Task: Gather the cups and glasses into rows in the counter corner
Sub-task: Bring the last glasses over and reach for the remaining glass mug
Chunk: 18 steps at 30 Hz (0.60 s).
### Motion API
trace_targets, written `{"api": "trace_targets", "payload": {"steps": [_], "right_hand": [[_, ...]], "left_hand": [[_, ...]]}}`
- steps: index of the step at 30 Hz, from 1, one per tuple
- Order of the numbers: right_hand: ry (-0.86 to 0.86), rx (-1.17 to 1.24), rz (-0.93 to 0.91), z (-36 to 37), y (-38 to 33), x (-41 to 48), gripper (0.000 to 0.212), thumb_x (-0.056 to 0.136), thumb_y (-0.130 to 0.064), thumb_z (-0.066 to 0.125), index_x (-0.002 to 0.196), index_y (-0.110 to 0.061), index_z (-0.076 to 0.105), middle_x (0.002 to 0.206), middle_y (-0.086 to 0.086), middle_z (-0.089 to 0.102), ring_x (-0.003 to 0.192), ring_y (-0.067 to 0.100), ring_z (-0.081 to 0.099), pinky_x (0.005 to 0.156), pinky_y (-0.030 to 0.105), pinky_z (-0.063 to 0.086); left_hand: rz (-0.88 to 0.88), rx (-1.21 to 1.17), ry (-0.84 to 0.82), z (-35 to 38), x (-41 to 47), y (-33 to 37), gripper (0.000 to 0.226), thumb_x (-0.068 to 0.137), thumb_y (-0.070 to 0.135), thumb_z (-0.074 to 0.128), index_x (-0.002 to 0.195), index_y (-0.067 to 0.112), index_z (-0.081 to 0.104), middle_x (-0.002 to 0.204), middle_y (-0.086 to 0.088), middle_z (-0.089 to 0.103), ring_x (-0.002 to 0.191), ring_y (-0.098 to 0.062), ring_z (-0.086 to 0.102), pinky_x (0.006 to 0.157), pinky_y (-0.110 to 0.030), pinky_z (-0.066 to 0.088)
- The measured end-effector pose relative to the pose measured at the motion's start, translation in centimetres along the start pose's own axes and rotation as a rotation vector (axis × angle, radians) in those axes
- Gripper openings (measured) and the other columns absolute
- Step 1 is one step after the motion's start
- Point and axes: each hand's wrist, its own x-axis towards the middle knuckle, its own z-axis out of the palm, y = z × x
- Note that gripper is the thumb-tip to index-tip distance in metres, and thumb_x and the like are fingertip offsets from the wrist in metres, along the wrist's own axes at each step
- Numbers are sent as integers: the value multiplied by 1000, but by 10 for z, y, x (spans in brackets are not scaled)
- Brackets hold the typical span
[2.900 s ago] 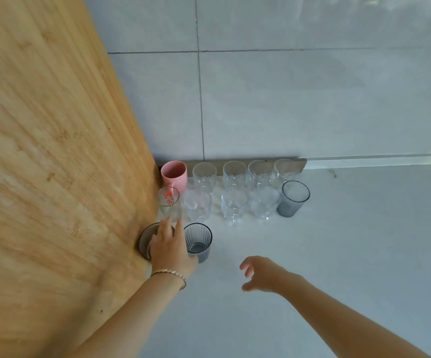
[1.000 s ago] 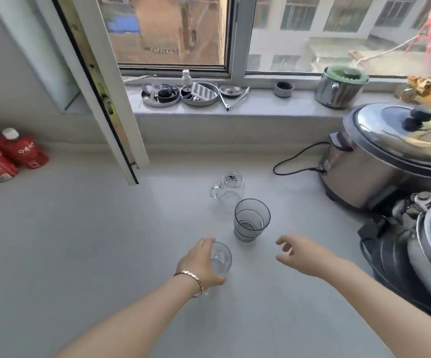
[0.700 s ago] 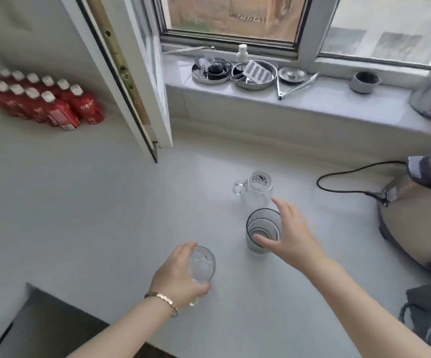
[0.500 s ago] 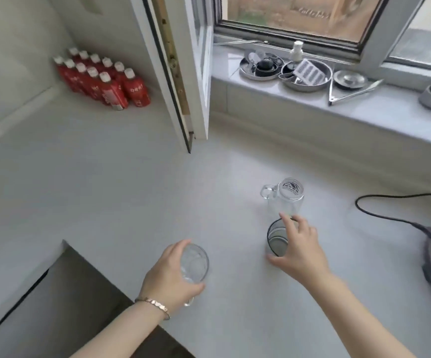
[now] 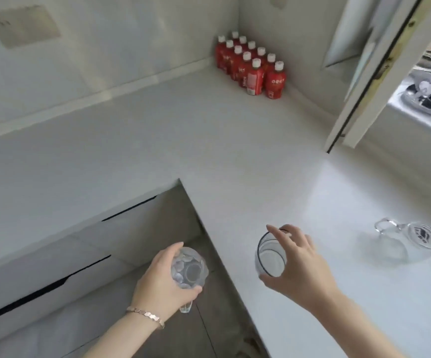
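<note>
A: Nearest the camera, left hand point(image 5: 163, 282) is wrapped around a clear faceted stemmed glass point(image 5: 189, 270), held off the counter's edge over the floor; stem mostly hidden.
B: Right hand point(image 5: 295, 264) fingers pinch the smoky grey tumbler point(image 5: 269, 255) by rim and wall above the white counter point(image 5: 235, 140). Both likely light, slick, breakable (grip the walls).
A: Clear handled glass mug point(image 5: 413, 240) beyond lies blurred; target corner out of frame.
</note>
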Motion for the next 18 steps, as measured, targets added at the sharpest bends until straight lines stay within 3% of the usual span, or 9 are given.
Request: {"api": "trace_targets", "payload": {"steps": [8, 18], "right_hand": [[-113, -23, -411, 69, -217, 25, 89, 66, -45, 70, 142, -39, 25, 140, -14, 30, 130, 11, 32, 95, 23, 45], [-267, -16, -583, 164, -462, 35, 89, 65, -38, 76, 141, -36, 30, 138, -8, 34, 127, 15, 37, 98, 27, 42]], "left_hand": [[-166, -76, 255, -140, -58, -139, 85, 61, 30, 82, 132, 37, 36, 121, 19, 47, 111, -5, 52, 93, -22, 46], [-283, -49, 453, -325, -111, -297, 85, 57, 41, 80, 130, 41, 36, 127, 15, 50, 111, -8, 54, 90, -30, 51]]}}
